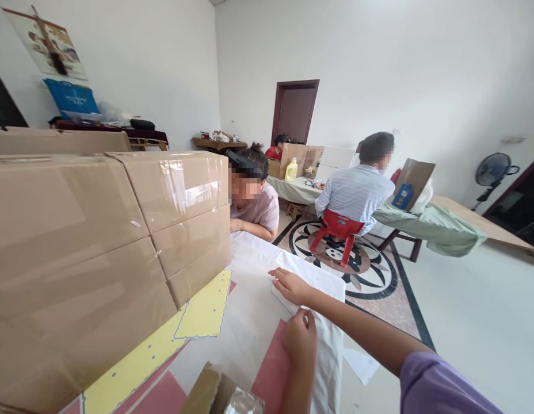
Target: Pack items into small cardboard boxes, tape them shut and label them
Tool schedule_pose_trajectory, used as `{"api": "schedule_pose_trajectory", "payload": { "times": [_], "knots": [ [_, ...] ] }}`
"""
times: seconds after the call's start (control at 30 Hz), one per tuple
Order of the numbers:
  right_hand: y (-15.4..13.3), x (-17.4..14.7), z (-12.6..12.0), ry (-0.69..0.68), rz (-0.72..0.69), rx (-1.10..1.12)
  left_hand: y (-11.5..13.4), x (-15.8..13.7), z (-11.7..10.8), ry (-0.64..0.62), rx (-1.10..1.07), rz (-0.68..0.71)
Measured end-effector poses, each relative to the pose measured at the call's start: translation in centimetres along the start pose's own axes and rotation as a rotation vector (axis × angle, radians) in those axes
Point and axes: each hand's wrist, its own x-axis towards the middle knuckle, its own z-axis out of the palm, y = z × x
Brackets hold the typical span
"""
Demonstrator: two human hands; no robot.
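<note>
From my remote seat I see the right hand palm down with its fingers stretched out over the white cloth near the table's edge, while the left hand sits just below it, fingers curled in; I cannot tell whether it pinches anything. The cloth lies under and around both hands, wrinkled along the edge where it drops, and a pink sheet lies beside the left hand, partly hidden by the forearm. Nearer me, a cardboard piece shows at the bottom of the view; to the left, yellow dotted sheets lie along the foot of stacked, taped cartons. Past the cartons a co-worker leans on the far end of the table. Beyond, I make out a patterned floor medallion, with a person in a striped shirt seated on a red chair at a table under green cloth. A fan stands at right, a brown-framed door breaks the white back wall, and a scroll hangs at left above a blue bag
</note>
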Motion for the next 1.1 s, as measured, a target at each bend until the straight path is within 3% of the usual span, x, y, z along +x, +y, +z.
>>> {"api": "schedule_pose_trajectory", "payload": {
  "times": [0.6, 0.77, 0.93, 1.1],
  "knots": [
    [0.9, 0.1, 0.5, 0.017, -0.037, -0.016, -0.2, 0.0, 0.3, -0.014, 0.071, 0.002],
    [0.6, 0.1, 0.5, 0.027, -0.028, 0.005, -0.4, -0.5, 0.9, -0.019, 0.105, 0.069],
    [0.4, 0.0, 0.4, 0.051, -0.001, 0.027, -0.7, -0.9, 1.3, 0.019, 0.038, 0.116],
    [0.8, 0.3, 0.6, 0.068, 0.0, 0.052, -0.9, -0.9, 1.4, 0.104, -0.104, 0.073]
  ]
}}
